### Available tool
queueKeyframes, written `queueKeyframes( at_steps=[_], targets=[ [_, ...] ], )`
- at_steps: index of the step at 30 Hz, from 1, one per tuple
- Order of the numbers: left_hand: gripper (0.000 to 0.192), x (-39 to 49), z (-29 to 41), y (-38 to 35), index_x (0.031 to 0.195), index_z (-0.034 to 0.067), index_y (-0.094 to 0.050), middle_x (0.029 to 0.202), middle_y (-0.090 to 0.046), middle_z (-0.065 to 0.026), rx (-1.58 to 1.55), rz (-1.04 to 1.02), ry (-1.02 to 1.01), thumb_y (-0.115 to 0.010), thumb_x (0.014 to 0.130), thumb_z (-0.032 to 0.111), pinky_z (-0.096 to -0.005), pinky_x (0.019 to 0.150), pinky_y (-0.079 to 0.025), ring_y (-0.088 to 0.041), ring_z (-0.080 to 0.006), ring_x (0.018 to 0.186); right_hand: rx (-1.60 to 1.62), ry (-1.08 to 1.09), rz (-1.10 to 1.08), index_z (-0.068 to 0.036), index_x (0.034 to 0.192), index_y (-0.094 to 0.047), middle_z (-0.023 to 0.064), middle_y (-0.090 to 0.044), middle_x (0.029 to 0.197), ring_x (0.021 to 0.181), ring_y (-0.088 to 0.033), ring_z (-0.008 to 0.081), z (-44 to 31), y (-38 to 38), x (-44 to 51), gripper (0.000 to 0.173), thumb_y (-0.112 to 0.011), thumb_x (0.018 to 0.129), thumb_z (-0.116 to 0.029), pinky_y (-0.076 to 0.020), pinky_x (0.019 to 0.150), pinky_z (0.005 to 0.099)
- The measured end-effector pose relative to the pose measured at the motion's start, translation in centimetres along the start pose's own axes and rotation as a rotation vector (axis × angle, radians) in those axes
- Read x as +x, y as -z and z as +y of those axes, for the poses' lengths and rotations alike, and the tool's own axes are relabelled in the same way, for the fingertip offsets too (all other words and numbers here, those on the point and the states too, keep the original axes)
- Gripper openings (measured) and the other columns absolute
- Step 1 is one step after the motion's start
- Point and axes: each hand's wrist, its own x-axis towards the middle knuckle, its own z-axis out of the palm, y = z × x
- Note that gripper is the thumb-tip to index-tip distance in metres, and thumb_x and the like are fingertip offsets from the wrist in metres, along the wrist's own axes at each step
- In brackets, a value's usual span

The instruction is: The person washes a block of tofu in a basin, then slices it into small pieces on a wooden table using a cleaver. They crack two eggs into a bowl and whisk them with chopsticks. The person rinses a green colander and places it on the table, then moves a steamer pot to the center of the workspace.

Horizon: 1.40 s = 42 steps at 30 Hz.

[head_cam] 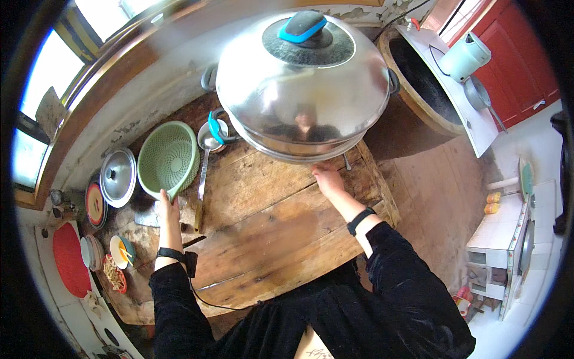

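Observation:
My left hand (168, 210) grips the handle of a green plastic colander (168, 155). The colander hangs tilted over the left part of a wooden table (269, 229), and its perforated bowl looks vacant. Just below the near rim of a large stainless steel pot with a domed lid (296, 107) is my right hand (330, 180). Its fingertips are partly hidden at the pot's edge, so I cannot tell whether they hold or touch anything. A black and blue knob (303, 27) tops the lid, whose glass window (273, 47) is fogged.
A ladle (204, 166) rests in a small bowl beside the colander. Further left are a metal lid (117, 177), a bowl with yellow liquid and chopsticks (120, 252), and a red dish of food strips (114, 273). Behind right stand a large earthenware vat (423, 85) and a kettle (466, 56).

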Motion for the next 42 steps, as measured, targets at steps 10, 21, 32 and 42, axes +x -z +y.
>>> queueKeyframes(
  at_steps=[10,21,32,42],
  targets=[
    [0.058,-13.6,7.2,-3.7,0.132,0.016,-0.026,0.117,-0.044,-0.0082,0.172,0.083,0.037,-0.058,0.084,0.019,-0.0361,0.081,-0.044,-0.050,-0.0251,0.102,-0.629,0.446,-0.044,-0.001,0.086,-0.057,0.0163,-0.056,0.097,0.086,-0.056,0.0333,1.7,8.9,-0.8,0.014,-0.054,0.075,-0.009,-0.0465,0.073,0.0396],
    [0.029,-16.3,18.4,-22.4,0.107,0.006,-0.058,0.097,-0.062,-0.0028,0.398,-0.367,-0.354,-0.052,0.089,0.028,-0.0188,0.065,-0.042,-0.054,-0.0067,0.078,-0.537,0.432,0.019,-0.002,0.084,-0.067,0.0159,-0.064,0.075,0.068,-0.065,0.0226,-5.5,28.6,5.2,0.013,-0.064,0.073,-0.009,-0.0487,0.060,0.0302],
    [0.031,-9.3,17.9,-32.7,0.098,0.001,-0.059,0.077,-0.060,-0.0043,0.800,-0.466,-0.253,-0.046,0.091,0.028,-0.0280,0.054,-0.045,-0.055,-0.0133,0.061,0.448,0.089,-0.231,-0.005,0.098,-0.051,0.0003,-0.051,0.066,0.040,-0.038,0.0052,-19.7,24.5,6.8,0.020,-0.054,0.088,-0.022,-0.0252,0.032,0.0188],
    [0.031,-6.8,16.6,-33.4,0.069,0.004,-0.055,0.054,-0.048,0.0000,0.572,-0.427,-0.103,-0.049,0.090,0.026,-0.0265,0.040,-0.031,-0.038,-0.0098,0.043,0.145,0.340,-0.016,-0.004,0.072,-0.053,-0.0013,-0.051,0.058,0.048,-0.043,0.0070,-21.0,23.7,9.5,0.021,-0.052,0.087,-0.018,-0.0334,0.044,0.0245]
  ],
)
